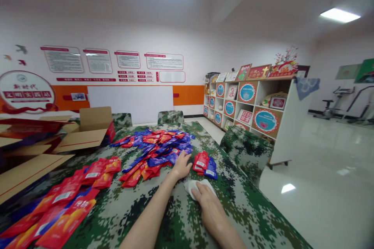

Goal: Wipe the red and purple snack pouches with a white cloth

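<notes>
My left hand (182, 165) reaches to the near right edge of a heap of red and blue packets (159, 149), its fingers stretched out against the outermost ones. Whether a packet lies under the fingertips, I cannot tell. Under my right hand (209, 207) is a crumpled white cloth (191, 189), pressed on the camouflage-patterned tablecloth (233, 210) with the fingers closed over it. Just beyond both hands sits a small stack of red and blue packets (204, 164), apart from the heap.
More packets (70, 194) lie in overlapping rows at the near left. Open cardboard boxes (84, 138) crowd the table's left side. Camouflage-covered chairs (248, 148) stand along the right and far edges. Beyond the right edge is a white shelf unit (280, 124).
</notes>
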A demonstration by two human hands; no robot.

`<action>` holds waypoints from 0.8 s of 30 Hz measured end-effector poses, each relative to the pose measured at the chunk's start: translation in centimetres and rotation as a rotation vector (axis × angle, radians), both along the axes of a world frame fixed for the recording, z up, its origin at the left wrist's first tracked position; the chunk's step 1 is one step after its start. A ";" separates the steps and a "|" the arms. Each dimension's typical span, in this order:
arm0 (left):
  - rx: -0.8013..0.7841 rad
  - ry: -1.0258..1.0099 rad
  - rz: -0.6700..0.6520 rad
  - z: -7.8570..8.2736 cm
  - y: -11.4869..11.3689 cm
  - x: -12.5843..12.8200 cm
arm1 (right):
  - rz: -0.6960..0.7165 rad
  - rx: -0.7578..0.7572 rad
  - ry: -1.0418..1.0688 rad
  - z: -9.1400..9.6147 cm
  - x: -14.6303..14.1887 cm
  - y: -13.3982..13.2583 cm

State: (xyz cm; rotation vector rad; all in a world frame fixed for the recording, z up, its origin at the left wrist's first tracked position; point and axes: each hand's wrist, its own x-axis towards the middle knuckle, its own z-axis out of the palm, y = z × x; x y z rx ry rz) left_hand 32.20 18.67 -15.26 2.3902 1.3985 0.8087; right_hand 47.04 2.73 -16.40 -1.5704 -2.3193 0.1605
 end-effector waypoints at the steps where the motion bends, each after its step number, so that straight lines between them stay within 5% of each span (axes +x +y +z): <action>1: 0.009 0.066 -0.009 0.2 -0.3 -1.2 | 0.004 0.010 0.001 0.0 0.0 0.0; 6: -0.017 0.368 -0.018 0.9 -2.6 -5.7 | -0.009 0.024 -0.006 0.5 -0.2 -0.4; 13: 0.034 0.433 -0.060 1.2 -10.0 -8.7 | -0.017 0.055 -0.005 0.8 -0.7 -0.8; 20: 0.015 0.406 0.182 1.2 -16.2 -11.7 | -0.018 0.035 0.028 1.0 -1.3 -0.7; 24: -0.008 0.300 0.192 1.3 -18.5 -13.5 | -0.016 0.062 0.024 2.4 -3.1 -0.9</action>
